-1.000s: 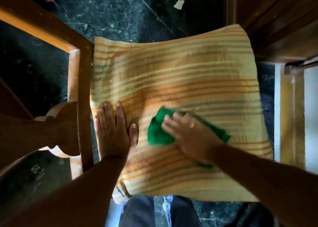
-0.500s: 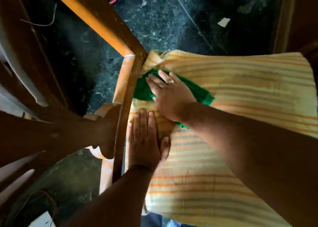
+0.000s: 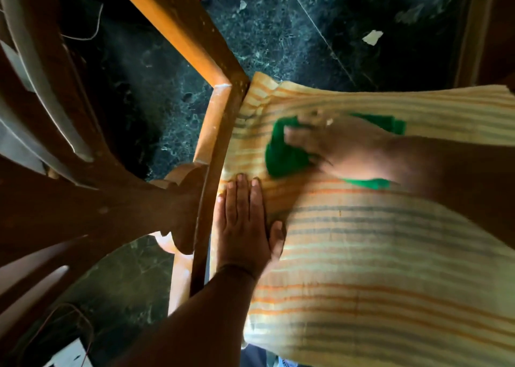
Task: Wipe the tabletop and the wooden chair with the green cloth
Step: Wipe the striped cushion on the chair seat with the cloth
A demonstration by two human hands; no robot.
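Note:
The wooden chair [image 3: 214, 132] fills the view from above, its seat covered by a yellow cushion with orange and grey stripes [image 3: 376, 255]. My right hand [image 3: 342, 149], blurred by motion, presses the green cloth [image 3: 284, 152] down on the far left part of the cushion. More of the cloth shows beyond and below the hand. My left hand [image 3: 245, 224] lies flat with fingers together on the cushion's left edge, beside the chair's side rail, just below the cloth.
The chair's carved wooden armrest [image 3: 83, 208] runs off to the left. Below lies a dark green marble floor [image 3: 278, 38] with scraps of paper [image 3: 372, 36]. A dark wooden piece of furniture [image 3: 485, 32] stands at the upper right. A thin wire and a white object sit bottom left.
My right hand with the green cloth has slid from the cushion's far left corner a little to the right and towards me. My left hand stays flat in place.

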